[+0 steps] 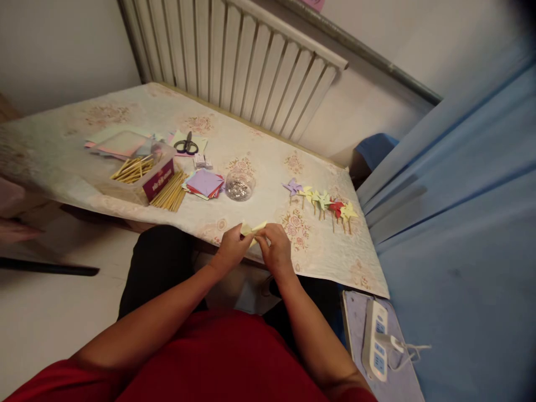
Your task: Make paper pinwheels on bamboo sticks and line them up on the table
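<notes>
Left hand (231, 245) and right hand (276, 248) fingers pinch one yellow paper (252, 228); five pinwheels (322, 199) centre-right; left, one box (161, 177) of sticks (133, 168).

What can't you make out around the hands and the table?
Head view, yellow paper: mostly covered by the left hand and right hand, so its fold is unclear.
Head view, purple box label: print too small to read.
Head view, glass jar: shiny contents too small to identify.
Head view, pink shape at the left edge: blurred and cut off.

Matt paper piece (252, 228), wood sticks (170, 191) (cloth table cover (268, 167), floral).
</notes>
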`<state>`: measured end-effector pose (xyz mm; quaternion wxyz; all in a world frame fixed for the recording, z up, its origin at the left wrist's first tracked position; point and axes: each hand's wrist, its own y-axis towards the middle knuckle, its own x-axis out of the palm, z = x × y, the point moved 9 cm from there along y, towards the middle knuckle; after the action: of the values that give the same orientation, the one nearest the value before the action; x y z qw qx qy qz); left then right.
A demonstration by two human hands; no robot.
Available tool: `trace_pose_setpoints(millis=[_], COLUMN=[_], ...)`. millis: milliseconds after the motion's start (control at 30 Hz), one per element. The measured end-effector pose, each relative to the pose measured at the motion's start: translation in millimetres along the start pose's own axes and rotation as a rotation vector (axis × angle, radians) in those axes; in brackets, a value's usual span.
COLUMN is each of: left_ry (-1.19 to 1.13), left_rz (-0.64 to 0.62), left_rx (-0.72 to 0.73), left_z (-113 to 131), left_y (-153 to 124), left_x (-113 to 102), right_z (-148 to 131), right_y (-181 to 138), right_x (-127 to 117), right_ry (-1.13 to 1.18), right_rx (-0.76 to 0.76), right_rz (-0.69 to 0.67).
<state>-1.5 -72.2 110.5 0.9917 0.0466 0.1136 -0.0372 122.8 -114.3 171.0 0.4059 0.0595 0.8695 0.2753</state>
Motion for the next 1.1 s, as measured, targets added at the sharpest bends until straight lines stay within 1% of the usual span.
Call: trace_pose_setpoints(millis=[100,167,233,333,367,400,467,567,633,667,733,800,833,867,900,933,1033,1100], left_ry=[0.087,0.135,0.168,0.193,0.197,0.198,0.191,0.182,0.177,0.172,0.17,0.188,0.202,0.213,0.219,0.218,0.187,0.176], left_rz=[0.013,0.031,0.038,0.032,0.028,0.024,0.013,0.009,0.012,0.01,0.004,0.004,0.006,0.009,0.01,0.008,-0.009,-0.012], left_rx=[0.071,0.092,0.092,0.073,0.066,0.06,0.054,0.052,0.046,0.042,0.038,0.032,0.027,0.022,0.02,0.018,0.023,0.026], left_z=[7.1,8.8,7.2,1.2,-1.0,-2.9,-5.6,-6.8,-6.9,-6.8,-6.4,-6.6,-7.2,-7.8,-8.4,-9.0,-10.1,-10.0], left_y=[-0.9,-1.6,-2.0,-2.3,-2.5,-2.6,-2.8,-2.6,-2.1,-1.8,-1.3,-1.1,-1.1,-1.2,-1.2,-1.3,-0.9,-0.1], left_x=[0.0,-0.3,-0.1,0.6,0.7,0.8,1.3,1.5,1.4,1.7,2.6,2.6,2.4,2.0,1.7,1.8,3.2,3.6], right_z=[-5.8,-2.5,7.1,26.3,29.8,30.1,22.2,4.7,1.6,4.0,16.3,33.4,40.0,43.3,42.8,38.7,15.5,6.2], right_y=[3.3,3.7,2.0,-4.6,-6.6,-7.4,-5.3,-0.1,1.3,1.2,-1.3,-7.5,-10.8,-13.1,-13.4,-11.8,-3.8,-1.0], right_x=[-0.4,0.8,4.6,15.3,18.2,19.3,17.1,13.1,13.3,13.4,16.2,23.0,26.7,29.3,29.7,28.2,20.4,17.9], right_ry=[-0.081,-0.037,0.056,0.194,0.215,0.216,0.152,0.005,-0.013,0.018,0.13,0.247,0.282,0.293,0.279,0.243,0.077,0.023], right_rx=[-0.051,-0.024,0.063,0.259,0.299,0.308,0.234,0.058,0.015,0.029,0.133,0.292,0.358,0.393,0.388,0.345,0.11,0.011], right_rz=[-0.04,-0.026,0.001,0.016,0.012,0.009,-0.007,-0.063,-0.091,-0.083,-0.045,-0.008,0.0,0.001,0.0,-0.003,-0.036,-0.053])
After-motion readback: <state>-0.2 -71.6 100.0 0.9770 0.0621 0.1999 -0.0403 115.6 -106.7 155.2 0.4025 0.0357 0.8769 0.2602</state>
